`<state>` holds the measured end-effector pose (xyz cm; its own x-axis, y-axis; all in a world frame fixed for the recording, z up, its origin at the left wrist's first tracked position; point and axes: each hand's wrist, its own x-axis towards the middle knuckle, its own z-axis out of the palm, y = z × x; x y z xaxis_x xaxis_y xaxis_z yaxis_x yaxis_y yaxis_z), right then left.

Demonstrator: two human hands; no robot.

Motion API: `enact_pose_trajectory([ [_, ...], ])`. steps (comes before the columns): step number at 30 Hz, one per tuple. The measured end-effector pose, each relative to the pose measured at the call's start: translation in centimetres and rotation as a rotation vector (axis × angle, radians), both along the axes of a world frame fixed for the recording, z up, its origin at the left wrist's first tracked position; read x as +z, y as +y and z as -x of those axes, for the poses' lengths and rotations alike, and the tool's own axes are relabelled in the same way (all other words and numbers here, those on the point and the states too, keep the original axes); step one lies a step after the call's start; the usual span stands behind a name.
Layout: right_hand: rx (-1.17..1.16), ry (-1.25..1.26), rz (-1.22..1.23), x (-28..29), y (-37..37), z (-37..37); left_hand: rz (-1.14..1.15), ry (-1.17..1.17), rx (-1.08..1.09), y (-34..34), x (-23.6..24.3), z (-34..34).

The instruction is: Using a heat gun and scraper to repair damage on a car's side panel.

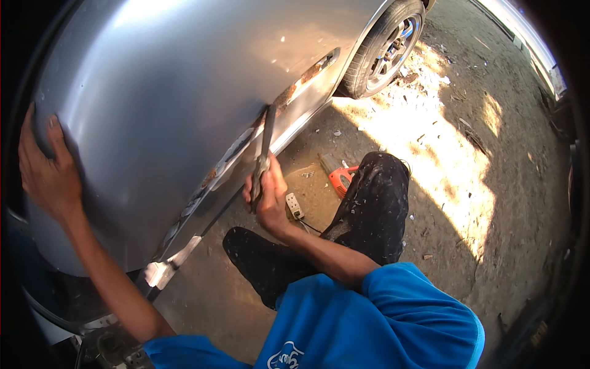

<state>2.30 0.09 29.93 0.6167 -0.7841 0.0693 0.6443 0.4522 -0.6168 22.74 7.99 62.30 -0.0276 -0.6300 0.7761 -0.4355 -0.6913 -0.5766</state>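
Note:
A silver-grey car door (166, 123) fills the upper left. Along its lower part runs a long, ragged opening (289, 95) with rust and bare metal at its edges. My right hand (271, 200) is closed around a dark, flat metal bar (267, 132), whose upper end meets the door at this opening. Whether the tip goes inside the gap I cannot tell. Against the door's left edge rests my left hand (50, 175), fingers apart and holding no tool.
A car wheel (387, 55) stands at the top right. On the dirt ground (455, 203), a red power tool (341, 179) lies beside my dark-trousered knee (378, 190). A pale socket strip (294, 206) with a black cord is nearby. Pale, bare patches mark the sill (172, 264) at lower left.

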Motion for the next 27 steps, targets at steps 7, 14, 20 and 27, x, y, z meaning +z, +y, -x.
enact_pose_trajectory([
  [7, -0.099, -0.04, -0.221, 2.2, -8.5, -0.9, 0.082, 0.01, -0.227, -1.5, -2.0, 0.4],
  [14, -0.248, 0.174, -0.063, 0.9, -13.6, -0.1, 0.02, 0.001, 0.029, 0.4, -0.1, 0.6],
  [20, -0.147, 0.216, -0.087, -0.4, -7.3, 4.8, -0.004, -0.032, -0.018, 0.0, -0.4, 0.0],
  [27, -0.083, 0.27, 0.025, 1.8, -4.0, 1.4, -0.004, -0.027, 0.011, -0.5, -0.7, -0.6],
])
